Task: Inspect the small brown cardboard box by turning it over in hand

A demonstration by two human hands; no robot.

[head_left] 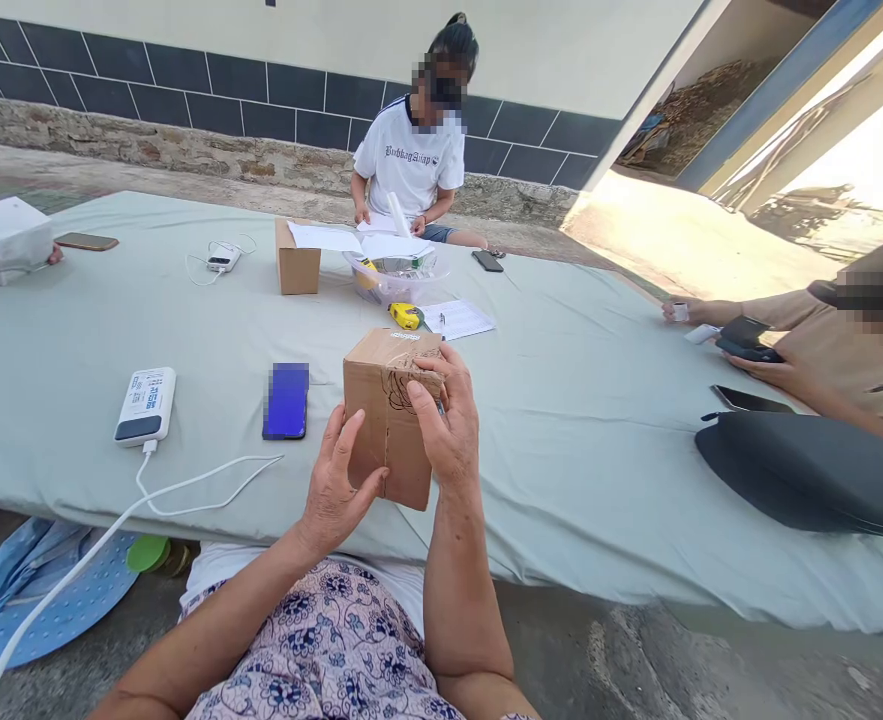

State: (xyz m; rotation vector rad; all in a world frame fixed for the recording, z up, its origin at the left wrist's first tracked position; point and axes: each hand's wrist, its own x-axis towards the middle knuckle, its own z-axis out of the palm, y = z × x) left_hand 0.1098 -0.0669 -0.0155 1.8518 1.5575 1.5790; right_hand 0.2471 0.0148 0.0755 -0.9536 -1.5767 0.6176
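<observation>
I hold a small brown cardboard box upright over the near edge of a pale green mat. My left hand grips the box's lower left side, thumb across its front face. My right hand wraps over its right side and top corner, and a dark pen seems to be pinched in its fingers against a black scribble on the box. Both hands are closed on the box.
A blue-screened phone and a white power bank with a cable lie to the left. Beyond are a yellow tape measure, papers, a clear bowl and another box. One person sits opposite; another's hands and phones are at right.
</observation>
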